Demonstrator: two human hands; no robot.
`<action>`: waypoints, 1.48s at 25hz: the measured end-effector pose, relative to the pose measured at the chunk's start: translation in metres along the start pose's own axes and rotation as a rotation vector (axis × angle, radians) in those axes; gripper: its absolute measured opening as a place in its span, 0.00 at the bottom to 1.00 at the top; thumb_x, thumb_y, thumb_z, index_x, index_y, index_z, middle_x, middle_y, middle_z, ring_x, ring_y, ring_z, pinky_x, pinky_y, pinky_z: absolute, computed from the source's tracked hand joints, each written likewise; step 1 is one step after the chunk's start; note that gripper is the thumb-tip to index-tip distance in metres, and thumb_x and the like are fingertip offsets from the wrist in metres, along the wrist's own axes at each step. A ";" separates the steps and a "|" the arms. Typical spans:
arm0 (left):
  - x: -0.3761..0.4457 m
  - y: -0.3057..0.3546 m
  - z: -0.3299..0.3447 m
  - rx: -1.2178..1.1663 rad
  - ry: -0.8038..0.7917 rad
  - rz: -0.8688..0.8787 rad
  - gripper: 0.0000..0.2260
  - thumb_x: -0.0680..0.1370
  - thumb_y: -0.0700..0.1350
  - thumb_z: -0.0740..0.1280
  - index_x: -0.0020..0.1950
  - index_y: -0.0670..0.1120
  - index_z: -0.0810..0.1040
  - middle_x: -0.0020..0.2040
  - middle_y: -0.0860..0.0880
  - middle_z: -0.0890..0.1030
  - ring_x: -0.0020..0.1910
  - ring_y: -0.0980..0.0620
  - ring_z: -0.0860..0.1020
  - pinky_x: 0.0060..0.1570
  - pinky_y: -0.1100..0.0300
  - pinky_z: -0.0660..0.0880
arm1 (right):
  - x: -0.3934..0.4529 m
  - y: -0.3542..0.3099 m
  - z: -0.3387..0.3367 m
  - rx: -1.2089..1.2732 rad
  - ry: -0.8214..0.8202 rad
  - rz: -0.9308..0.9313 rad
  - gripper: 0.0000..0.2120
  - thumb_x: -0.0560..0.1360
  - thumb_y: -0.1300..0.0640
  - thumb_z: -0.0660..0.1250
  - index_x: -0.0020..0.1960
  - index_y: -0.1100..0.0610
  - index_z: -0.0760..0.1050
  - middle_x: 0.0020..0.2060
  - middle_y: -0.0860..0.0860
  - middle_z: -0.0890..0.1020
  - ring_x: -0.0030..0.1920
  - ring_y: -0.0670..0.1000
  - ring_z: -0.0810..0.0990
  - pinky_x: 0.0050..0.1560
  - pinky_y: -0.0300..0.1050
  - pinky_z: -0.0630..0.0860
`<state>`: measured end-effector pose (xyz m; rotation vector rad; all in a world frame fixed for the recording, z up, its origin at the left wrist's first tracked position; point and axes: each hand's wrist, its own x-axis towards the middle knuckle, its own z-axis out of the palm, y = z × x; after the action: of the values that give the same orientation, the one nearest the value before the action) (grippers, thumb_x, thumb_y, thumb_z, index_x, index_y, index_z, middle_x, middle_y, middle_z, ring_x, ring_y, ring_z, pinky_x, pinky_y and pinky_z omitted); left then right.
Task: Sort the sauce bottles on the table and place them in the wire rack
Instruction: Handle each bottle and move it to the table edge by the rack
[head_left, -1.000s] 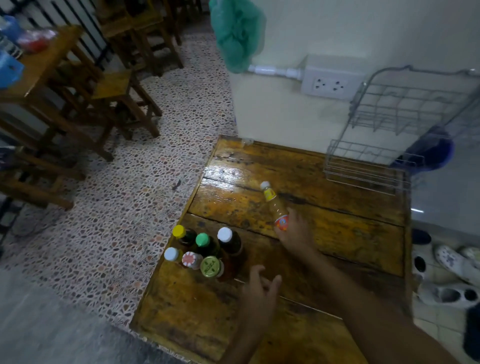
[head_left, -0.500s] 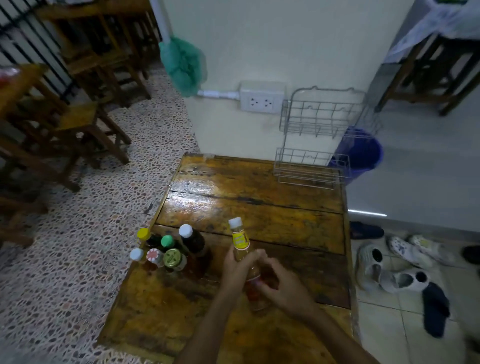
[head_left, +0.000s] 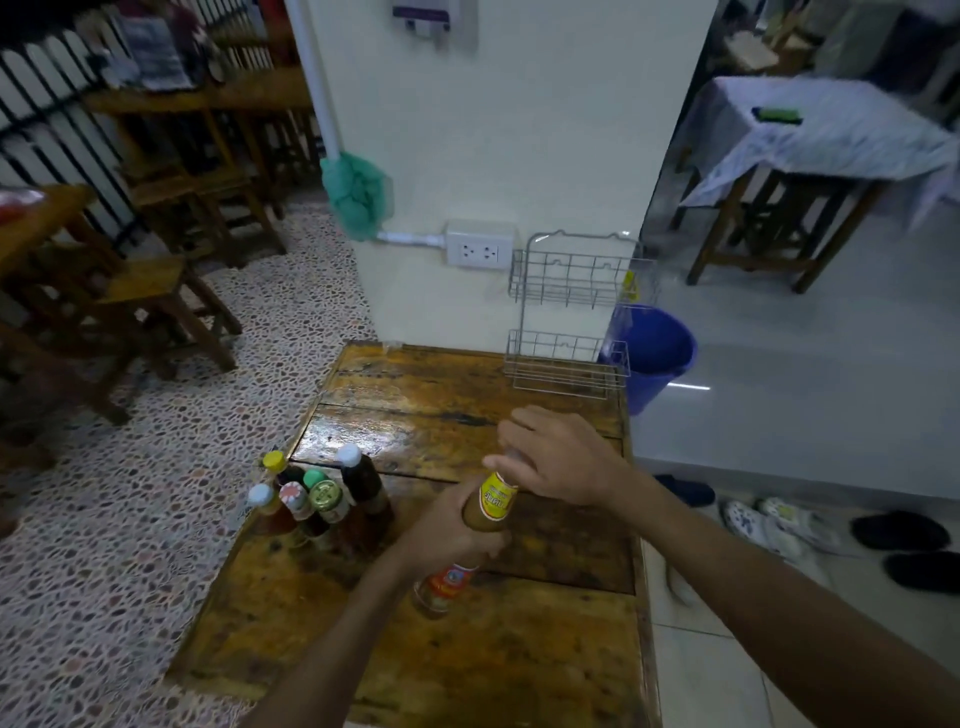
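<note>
Above the table (head_left: 519, 649), yellow-labelled sauce bottle (head_left: 491, 506), brownish contents, tilted.

Dim indoor light, soft overall. Glare on the wet-looking far planks of the table (head_left: 395, 431) and a bright streak on the grey floor (head_left: 688, 387). Wide-angle bending at edges; background furniture blurred, shadows faint.

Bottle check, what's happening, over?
Left hand grips bottle. Right hand covers its top. Rack empty. Path clear.
</note>
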<state>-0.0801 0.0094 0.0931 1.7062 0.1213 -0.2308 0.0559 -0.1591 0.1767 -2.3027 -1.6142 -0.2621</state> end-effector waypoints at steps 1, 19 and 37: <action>0.000 0.000 -0.003 0.017 -0.040 0.001 0.25 0.71 0.44 0.80 0.65 0.58 0.78 0.48 0.44 0.87 0.44 0.45 0.86 0.45 0.54 0.82 | 0.000 0.000 -0.002 -0.031 -0.028 -0.026 0.20 0.84 0.39 0.50 0.45 0.51 0.70 0.39 0.46 0.72 0.38 0.45 0.67 0.31 0.46 0.73; 0.039 -0.070 0.005 0.611 -0.051 0.244 0.31 0.78 0.68 0.66 0.76 0.56 0.64 0.67 0.56 0.76 0.60 0.55 0.76 0.55 0.56 0.77 | -0.055 0.000 0.056 -0.248 -0.015 0.462 0.17 0.82 0.43 0.54 0.39 0.50 0.69 0.33 0.46 0.74 0.32 0.48 0.70 0.23 0.42 0.64; 0.042 -0.040 -0.004 0.685 -0.327 0.045 0.30 0.77 0.58 0.73 0.75 0.57 0.64 0.69 0.55 0.75 0.62 0.54 0.75 0.59 0.53 0.76 | -0.081 0.006 0.078 -0.060 0.026 0.439 0.16 0.85 0.48 0.53 0.41 0.50 0.71 0.28 0.46 0.74 0.25 0.45 0.67 0.23 0.39 0.61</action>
<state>-0.0472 0.0171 0.0457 2.3161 -0.2698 -0.5609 0.0317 -0.2040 0.0762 -2.6085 -1.0597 -0.2350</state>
